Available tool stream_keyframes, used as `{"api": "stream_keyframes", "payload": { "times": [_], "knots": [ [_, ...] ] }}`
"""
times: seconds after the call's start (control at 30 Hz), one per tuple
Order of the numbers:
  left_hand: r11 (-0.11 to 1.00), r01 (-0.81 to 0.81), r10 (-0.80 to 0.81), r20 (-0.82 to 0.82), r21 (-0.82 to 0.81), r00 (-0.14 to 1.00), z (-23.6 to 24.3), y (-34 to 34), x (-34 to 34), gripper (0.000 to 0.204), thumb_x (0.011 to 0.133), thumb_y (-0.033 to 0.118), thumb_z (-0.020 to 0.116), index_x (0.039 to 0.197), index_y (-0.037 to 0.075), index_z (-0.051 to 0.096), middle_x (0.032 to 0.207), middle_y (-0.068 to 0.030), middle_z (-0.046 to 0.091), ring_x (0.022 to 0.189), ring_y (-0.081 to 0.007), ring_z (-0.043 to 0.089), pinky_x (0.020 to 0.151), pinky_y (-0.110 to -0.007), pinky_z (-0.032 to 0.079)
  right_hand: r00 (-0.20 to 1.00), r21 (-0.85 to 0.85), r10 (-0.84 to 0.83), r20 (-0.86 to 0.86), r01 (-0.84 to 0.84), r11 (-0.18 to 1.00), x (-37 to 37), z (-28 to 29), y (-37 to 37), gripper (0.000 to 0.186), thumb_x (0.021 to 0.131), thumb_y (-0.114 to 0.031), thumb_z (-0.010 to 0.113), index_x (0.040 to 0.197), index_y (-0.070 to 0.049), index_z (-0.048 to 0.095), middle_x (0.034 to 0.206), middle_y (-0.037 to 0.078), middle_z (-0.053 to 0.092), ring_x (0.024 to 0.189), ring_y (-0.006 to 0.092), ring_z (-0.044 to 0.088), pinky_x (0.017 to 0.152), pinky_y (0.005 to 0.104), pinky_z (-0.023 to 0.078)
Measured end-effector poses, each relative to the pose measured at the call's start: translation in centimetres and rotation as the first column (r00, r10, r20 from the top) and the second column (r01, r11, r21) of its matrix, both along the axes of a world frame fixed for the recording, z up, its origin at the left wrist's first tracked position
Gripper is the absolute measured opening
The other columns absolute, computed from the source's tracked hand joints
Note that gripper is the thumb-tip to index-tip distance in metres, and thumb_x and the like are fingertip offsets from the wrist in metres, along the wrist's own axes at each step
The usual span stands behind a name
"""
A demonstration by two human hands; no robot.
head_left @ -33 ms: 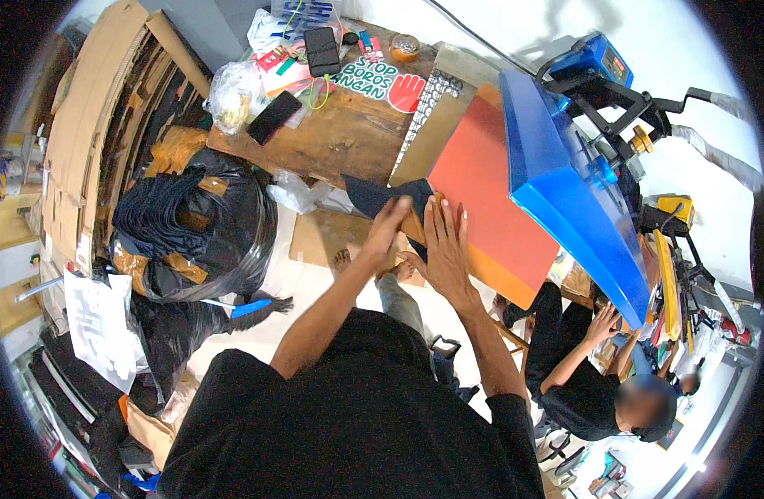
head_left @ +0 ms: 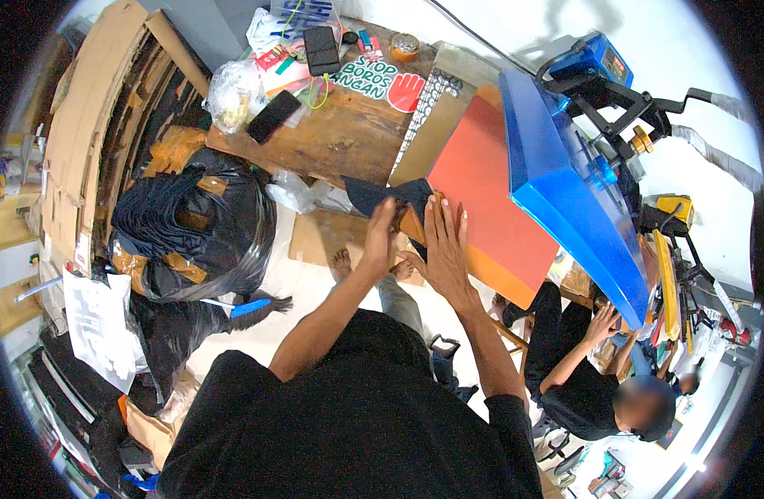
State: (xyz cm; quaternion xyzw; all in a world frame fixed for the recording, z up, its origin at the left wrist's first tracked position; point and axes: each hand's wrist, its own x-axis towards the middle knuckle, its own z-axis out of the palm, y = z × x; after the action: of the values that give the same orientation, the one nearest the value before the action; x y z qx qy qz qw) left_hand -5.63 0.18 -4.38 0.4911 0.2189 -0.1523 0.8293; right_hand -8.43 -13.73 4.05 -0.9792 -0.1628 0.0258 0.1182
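A dark cloth (head_left: 363, 195) lies over the left corner of the orange-red pad (head_left: 486, 183) of a heat press. My right hand (head_left: 444, 249) rests flat on the pad's near left edge, fingers stretched out and the tips by the cloth. On the near side of the cloth is my left hand (head_left: 380, 239), seen edge-on with its fingers straight and close together; I see nothing held in it. Between the hands, an orange-brown strip of the pad's edge shows. Part of the cloth is hidden behind my fingers.
The blue upper plate (head_left: 565, 183) of the press stands raised at the right. A wooden table (head_left: 340, 141) carries two phones, a plastic bag and a tape roll. To the left sit a black bundle (head_left: 253, 224) and cardboard sheets (head_left: 86, 125). Another person (head_left: 577, 391) sits at the lower right.
My left hand has shifted slightly left, away from the right hand, and its fingers have straightened. The right hand and the cloth look almost unmoved.
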Motion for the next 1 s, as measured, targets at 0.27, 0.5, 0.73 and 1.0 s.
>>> {"api": "stream_keyframes", "payload": {
  "times": [0.27, 0.5, 0.73, 1.0],
  "knots": [
    [0.515, -0.126, -0.548, 0.439, 0.848, 0.712, 4.5, -0.4, -2.5, 0.056, 0.102, 0.031, 0.051, 0.151, 0.008, 0.038, 0.16, -0.0134, 0.03, 0.146, -0.0392, 0.027, 0.12, -0.053, 0.017, 0.999, -0.241, 0.021, -0.029, -0.028, 0.97, -0.3, 1.1, 0.1, 0.098, 0.079, -0.055, 0.07, 0.153, -0.002, 0.033, 0.164, 0.016, 0.022, 0.153, 0.0371, 0.009, 0.119, 0.0659, 0.002],
    [0.558, -0.039, -0.585, 0.426, 0.829, 0.69, 3.7, 0.1, -1.9, 0.076, 0.097, 0.045, 0.058, 0.156, 0.009, 0.027, 0.165, -0.0114, 0.021, 0.15, -0.0344, 0.024, 0.121, -0.057, 0.011, 0.984, -0.182, 0.176, -0.013, -0.176, 0.968, -0.4, 1.4, -2.8, 0.101, 0.08, -0.065, 0.064, 0.153, -0.003, 0.034, 0.164, 0.013, 0.024, 0.153, 0.0354, 0.012, 0.12, 0.0646, 0.005],
    [0.483, -0.146, -0.481, 0.401, 0.863, 0.78, 2.6, -1.4, -3.1, 0.092, 0.088, 0.048, 0.069, 0.158, 0.011, 0.022, 0.166, -0.0115, 0.018, 0.151, -0.0328, 0.023, 0.12, -0.059, 0.012, 0.915, -0.057, 0.402, 0.034, -0.4, 0.915, 3.2, 2.1, -5.4, 0.082, 0.09, -0.06, 0.056, 0.147, -0.002, 0.045, 0.157, 0.01, 0.038, 0.151, 0.0312, 0.021, 0.121, 0.0619, 0.008],
    [0.511, -0.048, -0.553, 0.371, 0.858, 0.747, 3.1, -0.9, -2.1, 0.097, 0.086, 0.05, 0.072, 0.159, 0.017, 0.019, 0.167, -0.0154, 0.011, 0.152, -0.0371, 0.018, 0.119, -0.062, 0.011, 0.921, -0.035, 0.382, 0.078, -0.38, 0.924, 2.9, 1.2, -5.9, 0.089, 0.084, -0.066, 0.058, 0.149, -0.007, 0.042, 0.157, 0.012, 0.035, 0.15, 0.0385, 0.018, 0.119, 0.0676, 0.005]
  ]
}}
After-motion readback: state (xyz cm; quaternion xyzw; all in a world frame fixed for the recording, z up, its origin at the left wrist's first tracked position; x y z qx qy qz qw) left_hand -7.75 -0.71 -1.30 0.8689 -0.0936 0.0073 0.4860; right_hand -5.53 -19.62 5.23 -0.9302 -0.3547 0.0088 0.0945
